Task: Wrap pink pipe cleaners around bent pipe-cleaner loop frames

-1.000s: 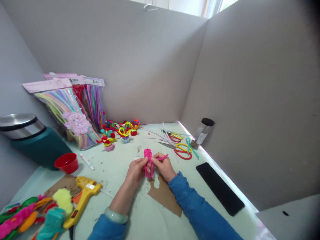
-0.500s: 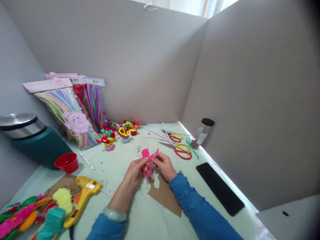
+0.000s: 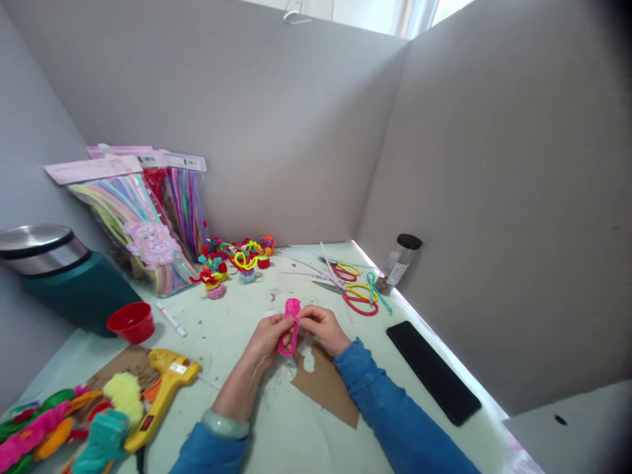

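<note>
Between both hands is a pink pipe cleaner, bent into a coiled top and a long loop below. My left hand pinches it at the middle from the left. From the right, the fingertips of my right hand are closed on it at the same spot, hiding part of the pipe cleaner. Under the hands lies a piece of brown cardboard with a cut-out shape in it.
Scissors and a clear jar stand back right, a black phone-like slab nearer. On the left are a yellow glue gun, red cup, teal bottle and bagged pipe cleaners. Small pipe-cleaner figures sit behind.
The free end of the pipe cleaner that stuck out up to the right no longer shows there. The coiled top has shifted slightly right and down, and my right fingers have closed in nearer it.
</note>
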`<state>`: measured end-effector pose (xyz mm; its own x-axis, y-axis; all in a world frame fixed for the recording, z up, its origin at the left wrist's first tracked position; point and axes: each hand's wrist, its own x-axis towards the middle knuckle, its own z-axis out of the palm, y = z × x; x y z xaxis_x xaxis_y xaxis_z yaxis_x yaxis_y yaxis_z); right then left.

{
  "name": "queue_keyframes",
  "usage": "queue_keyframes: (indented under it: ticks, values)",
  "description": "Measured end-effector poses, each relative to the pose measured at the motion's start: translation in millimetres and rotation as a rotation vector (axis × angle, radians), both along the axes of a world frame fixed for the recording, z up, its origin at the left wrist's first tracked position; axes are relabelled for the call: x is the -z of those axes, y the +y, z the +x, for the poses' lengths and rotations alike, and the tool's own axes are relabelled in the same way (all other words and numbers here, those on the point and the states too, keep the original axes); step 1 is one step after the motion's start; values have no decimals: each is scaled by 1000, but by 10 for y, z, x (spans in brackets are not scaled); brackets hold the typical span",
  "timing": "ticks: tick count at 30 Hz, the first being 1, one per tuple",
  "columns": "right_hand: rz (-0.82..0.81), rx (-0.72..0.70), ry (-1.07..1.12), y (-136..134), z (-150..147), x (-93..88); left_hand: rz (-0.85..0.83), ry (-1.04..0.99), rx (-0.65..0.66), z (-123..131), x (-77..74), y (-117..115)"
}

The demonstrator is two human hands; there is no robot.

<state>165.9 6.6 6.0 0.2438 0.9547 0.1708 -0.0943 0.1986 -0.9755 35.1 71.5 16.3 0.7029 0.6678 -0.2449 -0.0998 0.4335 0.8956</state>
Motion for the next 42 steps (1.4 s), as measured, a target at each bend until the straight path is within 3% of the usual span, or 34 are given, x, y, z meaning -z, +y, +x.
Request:
queue_keyframes:
  ticks: [9, 22, 31, 42]
  values:
    - [15, -80, 45, -41, -3, -33, -36, -54, 110, -25, -62, -40]
    - [32, -69, 174, -25, -28, 15, -77, -88, 112, -16, -111, -85]
    - [-6, -30, 65, -30, -54, -67, 62, -34, -12, 15, 4, -39]
    - [-33, -40, 78, -9, -48, -48, 245, -32, 7, -8, -9, -31]
